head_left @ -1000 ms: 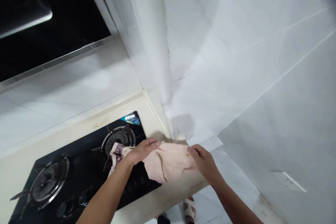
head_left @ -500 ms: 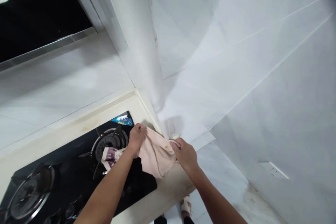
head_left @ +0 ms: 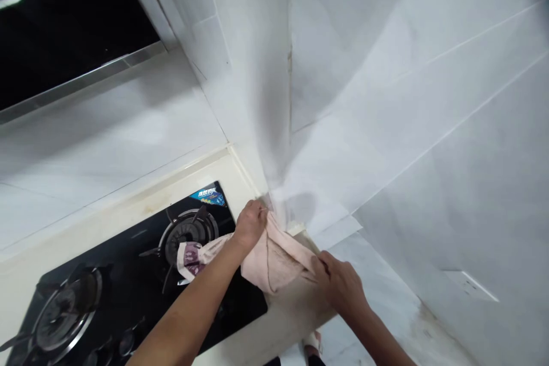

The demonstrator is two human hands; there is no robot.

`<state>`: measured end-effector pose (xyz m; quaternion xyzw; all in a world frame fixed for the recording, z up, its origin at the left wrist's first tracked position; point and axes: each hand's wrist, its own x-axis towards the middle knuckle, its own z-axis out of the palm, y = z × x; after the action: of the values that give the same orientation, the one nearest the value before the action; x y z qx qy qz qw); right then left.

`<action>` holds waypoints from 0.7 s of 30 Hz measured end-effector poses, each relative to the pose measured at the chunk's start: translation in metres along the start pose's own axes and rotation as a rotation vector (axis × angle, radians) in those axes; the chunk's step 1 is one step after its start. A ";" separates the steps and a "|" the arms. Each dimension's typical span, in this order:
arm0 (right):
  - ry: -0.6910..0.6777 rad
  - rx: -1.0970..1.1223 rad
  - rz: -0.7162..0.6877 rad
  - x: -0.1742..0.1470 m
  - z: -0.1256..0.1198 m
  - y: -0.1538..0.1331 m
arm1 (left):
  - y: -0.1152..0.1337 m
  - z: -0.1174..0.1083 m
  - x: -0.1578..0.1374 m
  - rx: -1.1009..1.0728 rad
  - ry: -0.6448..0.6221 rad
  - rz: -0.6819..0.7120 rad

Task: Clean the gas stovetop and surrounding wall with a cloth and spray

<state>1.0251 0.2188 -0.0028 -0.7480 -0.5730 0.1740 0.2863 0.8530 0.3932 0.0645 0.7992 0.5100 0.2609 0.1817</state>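
A pale pink cloth (head_left: 278,266) with brownish stains is stretched between both hands above the counter, at the right end of the cooktop. My left hand (head_left: 251,223) is closed on its upper left edge, near the wall corner. Lower on the right, my right hand (head_left: 338,280) grips the other end, close to the counter's outer edge. Behind my left wrist, a pink piece with a purple patterned patch (head_left: 191,260) lies over the edge of the right burner (head_left: 191,234). Whether it joins the cloth in my hands is hidden by my forearm.
The black gas cooktop (head_left: 141,274) has a second burner (head_left: 66,309) at left and a blue sticker (head_left: 209,195) at its back corner. A range hood (head_left: 77,23) hangs above. White walls meet behind the counter; a socket (head_left: 472,286) is at right. My feet show below.
Both hands have shifted right in the view with the cloth. My right hand has also moved down and farther from the left, pulling the cloth's upper edge longer. The view has turned slightly.
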 end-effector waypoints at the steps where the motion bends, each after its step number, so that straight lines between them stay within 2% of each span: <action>1: 0.008 0.001 -0.025 0.007 -0.001 -0.007 | -0.002 -0.002 0.007 0.009 0.016 -0.009; 5: 0.023 0.038 -0.118 0.034 -0.002 -0.040 | -0.010 -0.007 0.040 0.045 0.089 -0.064; 7: 0.016 0.052 -0.146 0.035 -0.002 -0.040 | -0.009 -0.005 0.044 0.056 0.091 -0.062; 10: -0.035 0.101 -0.163 0.014 -0.006 -0.011 | -0.002 0.005 0.018 0.070 0.053 -0.017; 13: -0.093 0.194 -0.082 -0.013 -0.013 0.025 | 0.003 0.015 -0.019 0.071 0.007 0.051; 15: -0.095 0.223 -0.051 -0.018 -0.017 0.032 | 0.003 0.017 -0.027 0.054 0.007 0.060; 17: -0.061 0.205 -0.090 -0.005 -0.018 0.018 | -0.001 0.014 -0.015 0.033 0.038 0.032; 21: -0.033 0.157 -0.174 0.037 -0.013 -0.027 | -0.008 0.000 0.031 0.004 0.109 -0.037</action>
<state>1.0222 0.2559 0.0267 -0.6677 -0.6251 0.2049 0.3485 0.8585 0.4250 0.0672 0.7745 0.5346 0.2996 0.1567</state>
